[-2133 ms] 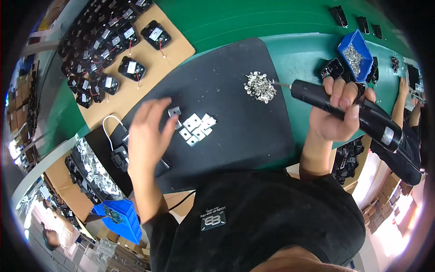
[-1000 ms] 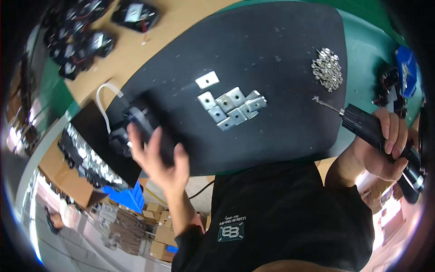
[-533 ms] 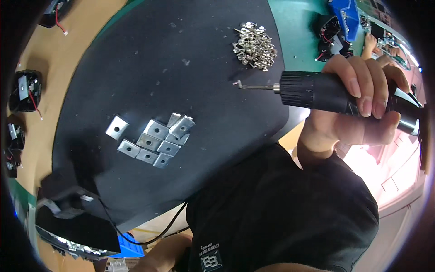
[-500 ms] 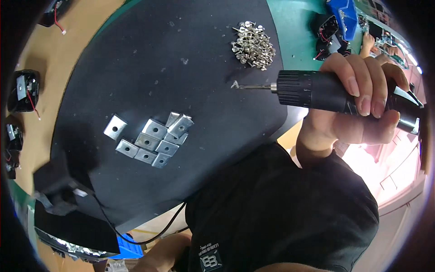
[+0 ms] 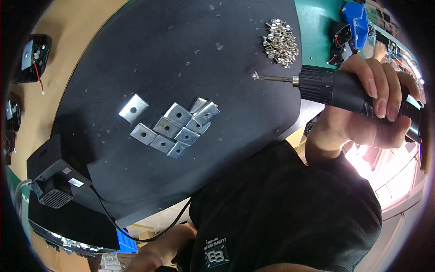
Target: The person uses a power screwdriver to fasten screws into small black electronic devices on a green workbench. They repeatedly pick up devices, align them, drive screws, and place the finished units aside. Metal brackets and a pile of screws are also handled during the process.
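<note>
My right hand [image 5: 376,97] is wrapped round a black electric screwdriver [image 5: 333,86], held up at the right with its bit pointing left. A small silvery screw [image 5: 255,76] appears to sit at the end of the bit, blurred. Beyond the bit, a pile of silver screws [image 5: 281,43] lies on the black mat [image 5: 181,50]. Several square metal plates [image 5: 167,128], each with a hole, lie grouped on the mat, some overlapping; a single plate [image 5: 133,109] sits slightly apart at their left. My left forearm [image 5: 165,247] shows at the bottom, its hand out of view.
A black box-shaped device [image 5: 56,170] with a vent and cable stands at the lower left. Black housings with red wires [image 5: 35,56] line the tan surface at left. A blue bin [image 5: 355,25] stands at the far right, near another person's hand [image 5: 379,50].
The whole view has shifted, so the plates, screw pile and screwdriver all appear farther right. The black device at the lower left shows more sharply. My right hand keeps its grip.
</note>
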Tool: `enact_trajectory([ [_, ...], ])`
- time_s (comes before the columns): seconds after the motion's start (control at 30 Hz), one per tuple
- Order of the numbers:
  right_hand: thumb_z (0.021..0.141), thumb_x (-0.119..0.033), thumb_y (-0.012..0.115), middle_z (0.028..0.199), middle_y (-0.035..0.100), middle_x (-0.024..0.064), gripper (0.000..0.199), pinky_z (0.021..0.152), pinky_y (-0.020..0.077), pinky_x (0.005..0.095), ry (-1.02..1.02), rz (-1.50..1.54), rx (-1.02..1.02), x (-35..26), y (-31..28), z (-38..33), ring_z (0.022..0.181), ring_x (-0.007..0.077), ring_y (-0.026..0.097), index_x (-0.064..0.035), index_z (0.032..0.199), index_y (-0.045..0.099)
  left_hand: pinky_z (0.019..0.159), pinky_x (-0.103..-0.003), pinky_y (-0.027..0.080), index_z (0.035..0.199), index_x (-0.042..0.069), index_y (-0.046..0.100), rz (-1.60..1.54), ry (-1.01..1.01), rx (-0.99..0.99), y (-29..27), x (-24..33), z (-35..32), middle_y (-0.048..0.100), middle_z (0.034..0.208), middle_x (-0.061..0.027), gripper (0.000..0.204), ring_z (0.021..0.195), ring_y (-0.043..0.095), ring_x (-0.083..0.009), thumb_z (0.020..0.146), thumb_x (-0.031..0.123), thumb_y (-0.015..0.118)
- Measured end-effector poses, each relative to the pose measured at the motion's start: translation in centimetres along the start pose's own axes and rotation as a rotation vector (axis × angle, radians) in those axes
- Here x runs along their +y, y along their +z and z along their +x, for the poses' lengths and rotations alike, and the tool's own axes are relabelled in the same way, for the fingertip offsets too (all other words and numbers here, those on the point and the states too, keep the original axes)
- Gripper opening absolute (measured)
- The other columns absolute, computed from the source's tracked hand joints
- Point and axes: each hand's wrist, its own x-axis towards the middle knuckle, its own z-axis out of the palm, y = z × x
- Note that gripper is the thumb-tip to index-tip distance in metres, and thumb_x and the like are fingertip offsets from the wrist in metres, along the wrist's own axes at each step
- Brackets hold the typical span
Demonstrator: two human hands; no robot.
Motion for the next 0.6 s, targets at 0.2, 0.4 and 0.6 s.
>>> enact_trajectory([
  [0.2,0.072,-0.016,0.075,0.07,0.056,-0.0079,0.034,0.079,0.0402,0.0238,0.032,0.032,-0.038,-0.3,-0.7,0.1,0.068,0.0056,0.053,-0.0177,0.104,0.062,0.103,-0.052,0.041,0.101,0.006,0.065,0.127,0.028,-0.141,0.0,1.8,1.0,0.04,0.138,-0.0274,0.025,0.129,0.041,-0.0437,0.078,0.012,0.072],
  [0.4,0.077,-0.018,0.074,0.074,0.054,-0.0091,0.037,0.078,0.037,0.0233,-0.047,-0.015,-0.033,0.4,-0.8,-0.9,0.069,0.0044,0.05,-0.0191,0.111,0.059,0.103,-0.054,0.042,0.099,0.006,0.066,0.512,0.206,-0.462,3.7,0.4,1.2,0.041,0.137,-0.0286,0.022,0.129,0.042,-0.046,0.078,0.01,0.072],
  [0.6,0.081,-0.019,0.072,0.075,0.053,-0.0096,0.036,0.077,0.0355,0.0243,-0.047,-0.03,-0.051,-0.2,-1.7,-0.9,0.07,0.0046,0.048,-0.0204,0.113,0.057,0.095,-0.041,0.045,0.121,-0.004,0.054,0.598,0.124,-0.099,2.5,-0.9,2.1,0.045,0.138,-0.0244,0.04,0.122,0.051,-0.0328,0.085,0.009,0.066],
])
